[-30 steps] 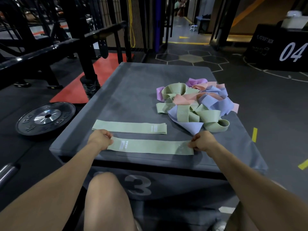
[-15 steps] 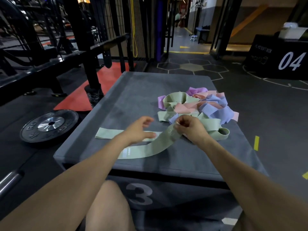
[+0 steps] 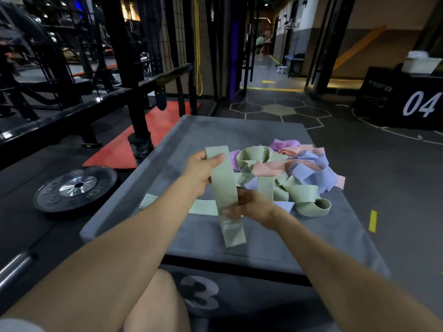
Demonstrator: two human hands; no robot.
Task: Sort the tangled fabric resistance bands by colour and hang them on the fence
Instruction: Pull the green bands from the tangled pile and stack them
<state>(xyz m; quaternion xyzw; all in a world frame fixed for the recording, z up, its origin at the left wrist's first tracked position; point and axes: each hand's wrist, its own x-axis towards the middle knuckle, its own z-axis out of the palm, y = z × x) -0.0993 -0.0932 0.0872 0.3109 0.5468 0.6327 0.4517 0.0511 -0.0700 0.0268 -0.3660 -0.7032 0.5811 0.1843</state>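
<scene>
A pale green fabric band hangs lifted over the grey soft box. My left hand grips its upper end with the thumb across it. My right hand holds the same band lower down, and the free end dangles toward the box front. A second green band lies flat on the box, partly hidden behind my left forearm. The tangled pile of green, pink, lilac and blue bands sits on the box's right half. The black metal fence rail runs along the left.
A black weight plate lies on the floor left of the box, with a barbell end nearer me. A red mat is behind it. A black box marked 04 stands at far right. My knee is below.
The near green band, first stretched flat between both hands, has been picked up off the box. My left hand moved up to its top end and my right hand slid lower. The view tilted up.
</scene>
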